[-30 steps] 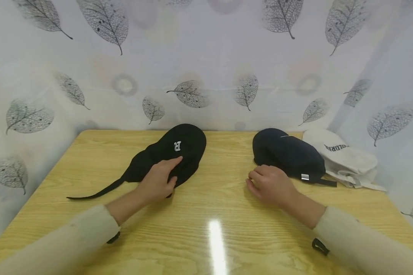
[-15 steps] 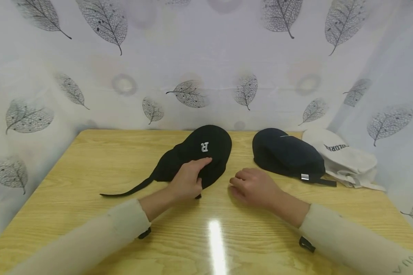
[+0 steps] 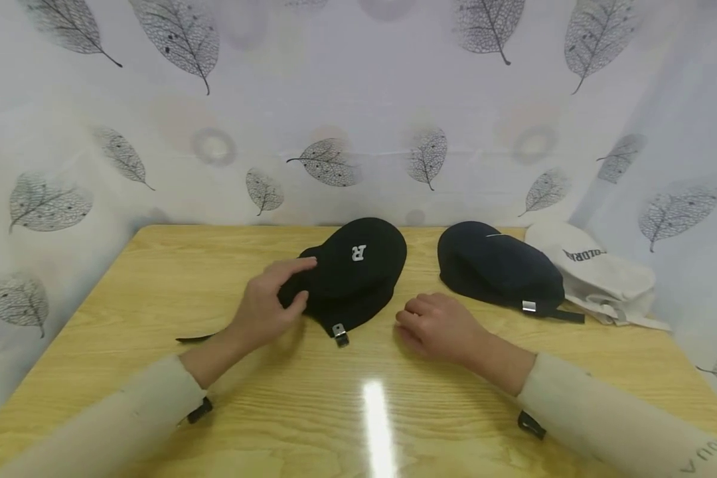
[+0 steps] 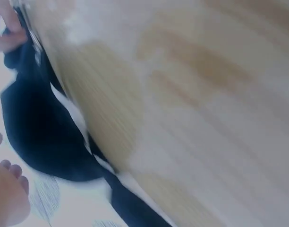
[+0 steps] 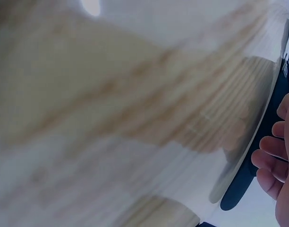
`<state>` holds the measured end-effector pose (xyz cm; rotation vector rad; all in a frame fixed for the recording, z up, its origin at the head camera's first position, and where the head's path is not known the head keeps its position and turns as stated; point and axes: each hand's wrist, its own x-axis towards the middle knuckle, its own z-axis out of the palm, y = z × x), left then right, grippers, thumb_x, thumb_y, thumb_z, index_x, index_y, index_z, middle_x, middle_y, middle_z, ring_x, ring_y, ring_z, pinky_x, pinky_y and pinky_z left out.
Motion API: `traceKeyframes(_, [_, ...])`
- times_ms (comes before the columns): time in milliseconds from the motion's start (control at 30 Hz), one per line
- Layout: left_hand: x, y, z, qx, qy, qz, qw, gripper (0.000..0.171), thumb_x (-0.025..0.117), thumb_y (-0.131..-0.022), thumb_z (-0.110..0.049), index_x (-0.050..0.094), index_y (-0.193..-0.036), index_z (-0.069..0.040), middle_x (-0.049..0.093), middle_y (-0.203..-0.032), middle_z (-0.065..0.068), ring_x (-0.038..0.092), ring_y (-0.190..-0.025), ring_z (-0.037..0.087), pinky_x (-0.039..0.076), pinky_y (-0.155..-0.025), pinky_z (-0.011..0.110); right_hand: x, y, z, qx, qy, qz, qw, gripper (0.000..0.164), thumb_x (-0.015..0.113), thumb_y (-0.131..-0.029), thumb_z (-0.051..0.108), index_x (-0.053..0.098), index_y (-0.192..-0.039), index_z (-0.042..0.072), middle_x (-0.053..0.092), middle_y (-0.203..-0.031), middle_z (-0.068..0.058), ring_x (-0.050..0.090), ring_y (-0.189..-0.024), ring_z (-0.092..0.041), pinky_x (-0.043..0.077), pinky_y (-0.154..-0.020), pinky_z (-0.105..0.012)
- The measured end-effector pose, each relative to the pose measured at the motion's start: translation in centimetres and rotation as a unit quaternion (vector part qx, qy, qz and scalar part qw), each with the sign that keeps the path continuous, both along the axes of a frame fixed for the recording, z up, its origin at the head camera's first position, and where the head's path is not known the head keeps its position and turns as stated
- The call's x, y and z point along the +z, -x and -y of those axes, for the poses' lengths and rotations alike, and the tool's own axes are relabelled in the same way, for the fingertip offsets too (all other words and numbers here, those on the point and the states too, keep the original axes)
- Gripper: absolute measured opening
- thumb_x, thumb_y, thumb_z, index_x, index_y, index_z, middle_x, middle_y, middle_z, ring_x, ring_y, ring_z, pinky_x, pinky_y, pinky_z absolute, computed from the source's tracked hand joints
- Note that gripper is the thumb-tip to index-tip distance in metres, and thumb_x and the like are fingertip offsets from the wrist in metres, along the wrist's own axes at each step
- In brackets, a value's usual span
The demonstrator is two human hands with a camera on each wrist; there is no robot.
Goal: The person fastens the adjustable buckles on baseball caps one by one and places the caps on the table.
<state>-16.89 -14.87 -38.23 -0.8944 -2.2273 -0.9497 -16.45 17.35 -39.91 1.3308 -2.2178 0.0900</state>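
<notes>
A black cap (image 3: 358,272) with a white letter R lies on the wooden table in the head view, its metal buckle (image 3: 340,334) facing me. My left hand (image 3: 265,305) is at the cap's left side, index finger and thumb spread apart, with no grip on it. The left wrist view shows the black cap (image 4: 45,127) and its strap (image 4: 135,205) beyond my left fingers (image 4: 17,176). To the right of the cap, my right hand (image 3: 436,328) rests with loosely curled fingers and holds nothing. Those relaxed fingers (image 5: 272,156) also appear in the right wrist view.
A navy cap (image 3: 496,269) with a small metal clasp lies right of my right hand. It partly overlaps a white cap (image 3: 597,265) with dark lettering at the table's right end. A leaf-printed curtain (image 3: 358,99) hangs behind the wooden table (image 3: 311,411).
The black cap has slid right under my left hand. That hand has since drawn back left off the cap's top, uncovering the buckle. My right hand has shifted slightly left.
</notes>
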Motion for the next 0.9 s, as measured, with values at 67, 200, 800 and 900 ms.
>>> traceKeyframes(67, [-0.1,-0.1,2.0,0.025,0.008,-0.008,0.9996,0.051,0.074,-0.075,0.009,0.065,-0.125,-0.001,0.069,-0.123,0.013,0.065,-0.113,0.029,0.052,-0.094,0.037,0.0,-0.1,0.1,0.002,-0.008,0.006,1.0,0.014,0.079,-0.08,0.021,0.072,-0.087,0.012,0.064,-0.077,-0.001,0.061,-0.068,-0.016,0.053,-0.062,-0.03])
traceKeyframes(200, [-0.5,-0.4,5.6,0.069,0.042,0.028,0.9964,0.05,0.076,-0.075,0.009,0.066,-0.123,-0.001,0.071,-0.118,0.013,0.067,-0.104,0.03,0.054,-0.084,0.043,0.0,-0.2,0.4,-0.002,-0.02,0.021,1.0,0.013,0.078,-0.082,0.022,0.071,-0.088,0.012,0.064,-0.078,-0.001,0.061,-0.069,-0.016,0.053,-0.062,-0.03])
traceKeyframes(800, [-0.8,-1.3,9.8,0.042,0.203,0.237,0.949,0.039,0.062,-0.08,0.001,0.057,-0.118,-0.006,0.067,-0.083,-0.004,0.055,-0.063,-0.001,0.048,-0.06,0.025,0.0,-0.5,4.8,0.098,-0.05,0.067,0.992,0.034,0.068,-0.093,0.024,0.066,-0.126,0.017,0.064,-0.105,-0.002,0.059,-0.084,-0.015,0.051,-0.07,-0.028])
traceKeyframes(900, [-1.2,-1.4,9.2,0.021,0.181,0.223,0.9577,0.04,0.061,-0.079,0.007,0.056,-0.116,-0.009,0.069,-0.088,0.0,0.057,-0.066,0.0,0.05,-0.061,0.025,0.1,-0.6,5.1,0.108,-0.075,0.093,0.987,0.039,0.063,-0.097,0.028,0.06,-0.136,0.021,0.062,-0.12,-0.005,0.059,-0.095,-0.017,0.052,-0.078,-0.031])
